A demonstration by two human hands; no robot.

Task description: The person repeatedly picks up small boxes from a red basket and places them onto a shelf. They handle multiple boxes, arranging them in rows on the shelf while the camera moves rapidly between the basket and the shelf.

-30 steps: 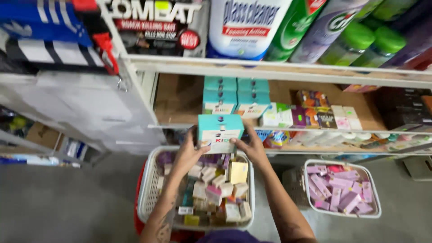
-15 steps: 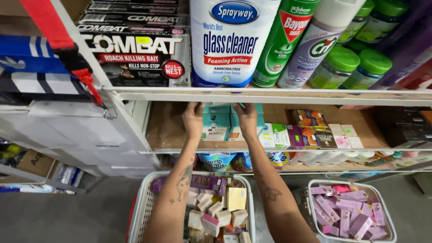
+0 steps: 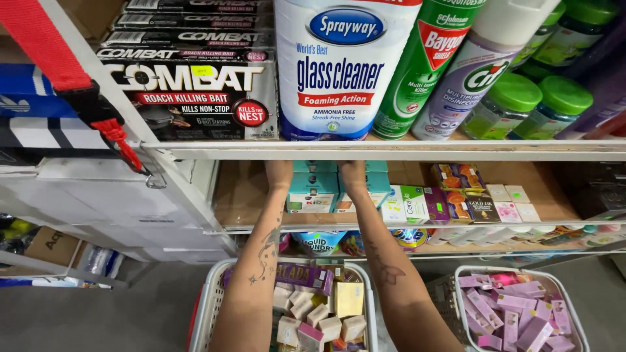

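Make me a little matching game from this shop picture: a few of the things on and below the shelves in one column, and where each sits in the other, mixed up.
Things:
1. teal boxes
2. white spray can
3. pink boxes
4. green-lidded jars

Places:
A. in the white basket on the floor, lower right
B. top shelf, right side
C. middle shelf, between the left hand and the right hand
D. top shelf, centre, beside the black boxes

Pairs: 1-C, 2-D, 3-A, 4-B
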